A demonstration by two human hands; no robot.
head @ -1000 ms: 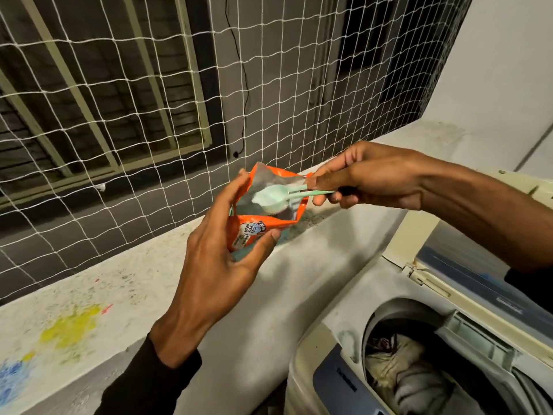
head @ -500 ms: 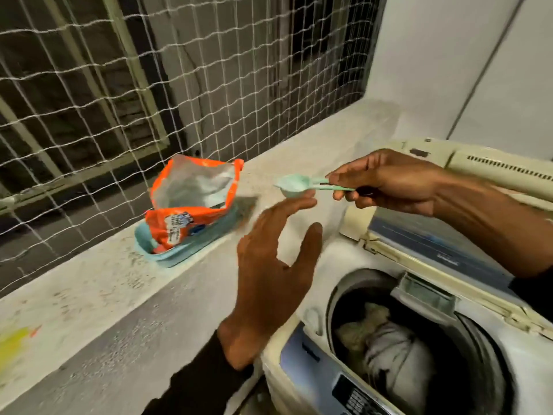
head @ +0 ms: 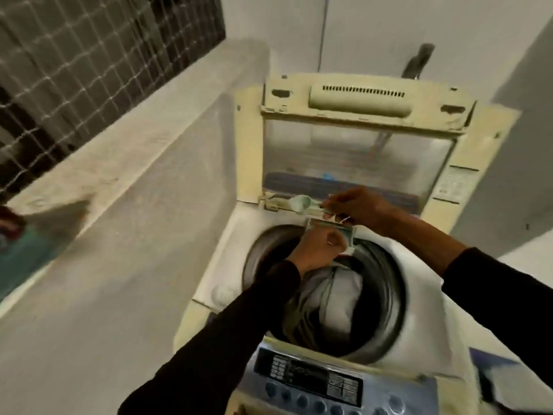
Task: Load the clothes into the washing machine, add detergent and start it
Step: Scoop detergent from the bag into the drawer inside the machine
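Note:
The top-loading washing machine stands open, its lid raised at the back. Pale clothes lie in the drum. My right hand pinches the handle of a light green scoop, held level over the drum's back rim. My left hand reaches across the drum and grips the small detergent drawer at that rim, just below the scoop. The scoop's contents are blurred. The orange detergent pouch and its teal tray sit at the far left edge.
A grey concrete ledge runs along the machine's left side, with netting over the window behind it. The blue control panel with round buttons is nearest me. A tap sticks out of the white wall behind the lid.
My view swung right and down from the ledge to the machine. The right hand carried the scoop over the drum's back rim. The left hand moved in and took hold of the detergent drawer.

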